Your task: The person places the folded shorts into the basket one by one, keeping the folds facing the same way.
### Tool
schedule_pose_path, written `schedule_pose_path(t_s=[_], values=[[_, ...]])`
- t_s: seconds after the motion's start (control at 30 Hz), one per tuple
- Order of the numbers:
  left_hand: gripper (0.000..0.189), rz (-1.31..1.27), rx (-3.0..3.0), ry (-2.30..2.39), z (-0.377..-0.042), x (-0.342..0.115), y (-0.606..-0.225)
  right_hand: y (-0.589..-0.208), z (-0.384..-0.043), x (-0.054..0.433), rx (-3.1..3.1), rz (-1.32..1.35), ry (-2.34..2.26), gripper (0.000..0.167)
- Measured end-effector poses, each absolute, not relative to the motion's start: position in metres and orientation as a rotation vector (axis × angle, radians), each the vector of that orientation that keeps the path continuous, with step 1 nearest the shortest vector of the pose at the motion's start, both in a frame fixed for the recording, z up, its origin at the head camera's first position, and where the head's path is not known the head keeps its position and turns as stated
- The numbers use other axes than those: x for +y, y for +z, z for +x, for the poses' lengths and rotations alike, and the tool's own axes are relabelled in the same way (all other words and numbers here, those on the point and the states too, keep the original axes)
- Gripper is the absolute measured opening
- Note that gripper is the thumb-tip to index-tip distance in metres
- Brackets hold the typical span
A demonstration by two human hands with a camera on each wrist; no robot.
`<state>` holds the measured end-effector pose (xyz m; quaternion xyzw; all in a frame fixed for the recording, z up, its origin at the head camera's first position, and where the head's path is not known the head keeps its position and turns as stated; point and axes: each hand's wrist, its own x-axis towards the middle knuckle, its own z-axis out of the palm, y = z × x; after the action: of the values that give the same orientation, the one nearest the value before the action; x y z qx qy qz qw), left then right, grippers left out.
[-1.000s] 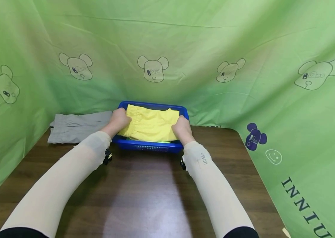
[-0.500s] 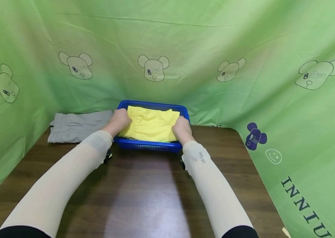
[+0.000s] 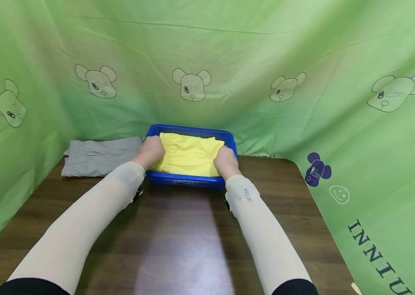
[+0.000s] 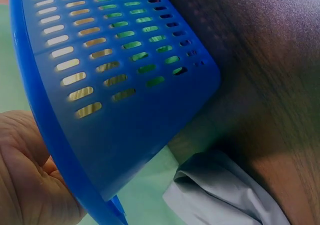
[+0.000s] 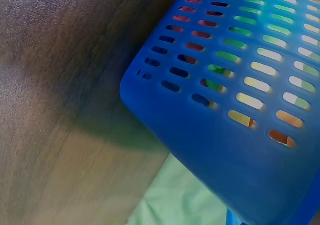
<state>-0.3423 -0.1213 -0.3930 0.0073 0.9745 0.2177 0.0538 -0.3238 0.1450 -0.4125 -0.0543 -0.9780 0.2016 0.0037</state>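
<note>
A folded pair of yellow pants (image 3: 192,156) with a ribbed waistband lies level inside the blue basket (image 3: 187,180), around rim height. My left hand (image 3: 153,150) grips its waistband end, knuckles up. At the opposite end my right hand (image 3: 226,161) holds the edge, fingertips hidden beneath the hand. Seen from the left wrist, the left hand (image 4: 32,172) reaches over the basket's rim (image 4: 47,120). The right wrist view shows the slotted basket wall (image 5: 215,145), with yellow, green and red cloth behind the slots; the right hand is out of that view.
Folded grey pants (image 3: 98,157) lie on the wooden table (image 3: 181,229), left of the basket. A green printed curtain (image 3: 244,49) hangs right behind the basket and along both sides of the table.
The yellow pants have sunk slightly into the basket between both hands, covering the strip of green that showed at the front. The hands have shifted slightly down and right.
</note>
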Motion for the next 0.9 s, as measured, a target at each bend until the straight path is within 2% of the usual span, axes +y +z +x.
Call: schedule_pose_path(t_s=[0.2,0.37,0.57,0.9], values=[[0.022,0.043,2.981,0.628,-0.341,-0.117,-0.395,-0.413,-0.322,0.145,-3.068,-0.172,0.595,0.022],[0.03,0.105,3.01,0.553,-0.338,-0.114,-0.398,-0.415,-0.322,0.144,-3.059,-0.198,0.615,0.031],[0.03,0.061,3.039,0.522,-0.34,-0.112,-0.401,-0.42,-0.324,0.143,-3.037,-0.212,0.612,0.044],[0.025,-0.048,3.117,0.311,-0.335,-0.09,-0.395,-0.423,-0.323,0.139,-3.042,-0.21,0.565,0.047]])
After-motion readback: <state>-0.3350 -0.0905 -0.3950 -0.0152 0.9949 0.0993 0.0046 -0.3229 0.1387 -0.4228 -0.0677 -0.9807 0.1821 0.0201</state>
